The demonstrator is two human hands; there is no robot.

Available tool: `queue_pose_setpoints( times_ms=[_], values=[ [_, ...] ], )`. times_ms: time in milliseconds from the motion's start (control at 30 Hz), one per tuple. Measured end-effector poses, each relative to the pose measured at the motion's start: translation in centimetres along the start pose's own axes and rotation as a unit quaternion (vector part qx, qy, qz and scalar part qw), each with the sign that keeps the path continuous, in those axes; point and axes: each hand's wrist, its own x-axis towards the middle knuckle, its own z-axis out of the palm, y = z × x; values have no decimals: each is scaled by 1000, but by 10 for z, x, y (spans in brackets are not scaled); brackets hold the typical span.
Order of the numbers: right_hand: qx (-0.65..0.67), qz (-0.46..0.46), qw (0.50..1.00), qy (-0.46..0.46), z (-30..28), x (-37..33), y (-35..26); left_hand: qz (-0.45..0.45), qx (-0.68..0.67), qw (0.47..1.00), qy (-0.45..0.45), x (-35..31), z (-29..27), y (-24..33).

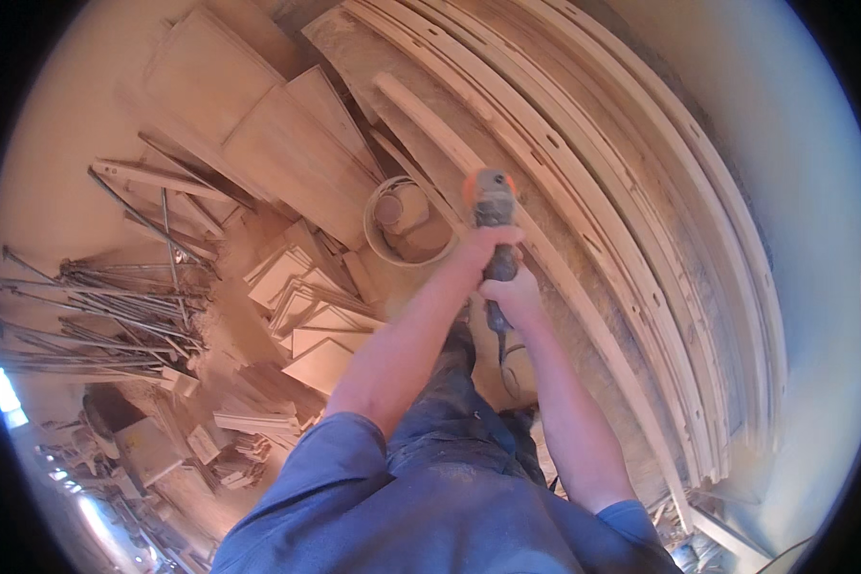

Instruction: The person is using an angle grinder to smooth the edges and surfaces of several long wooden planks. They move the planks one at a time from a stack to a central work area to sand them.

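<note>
My left hand [496, 238] is wrapped round the front of the dusty grey body of an angle grinder [495, 194]. Just behind it, my right hand [514, 290] grips the rear of the same tool, where a dark cord [504, 356] leads down. The grinder's head, with orange at its sides, is over a long pale wooden beam [584, 304]. Whether the disc touches the wood is hidden under the head. The beam runs from the upper middle to the lower right.
Several long slotted boards [631, 244] lie on the right, beside a pale wall [794, 191]. Left of the beam stands a round tub [371, 232]. Further left are stacked wooden panels [330, 335], a heap of metal rods [115, 306] and large leaning sheets [287, 143].
</note>
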Motion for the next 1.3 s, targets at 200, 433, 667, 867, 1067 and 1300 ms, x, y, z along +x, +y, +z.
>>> queue_pose_setpoints(
  times_ms=[200,433,667,867,1067,1300],
  values=[
    [-232,-101,955,153,-16,-31,-2,105,-111,988,28,-48,-78,48],
    [-578,15,746,331,-211,-120,158,133,-168,963,164,-164,-137,4],
    [-511,-14,839,187,-292,-117,169,238,-230,922,200,-249,-172,-54],
    [-454,12,874,170,-285,-123,174,263,-202,917,224,-286,-149,-76],
    [-598,-31,747,288,-288,-164,217,242,-137,936,215,-291,-105,-73],
    [-562,25,787,255,-290,-164,220,186,-122,964,145,-225,-87,-28]
  ],
)
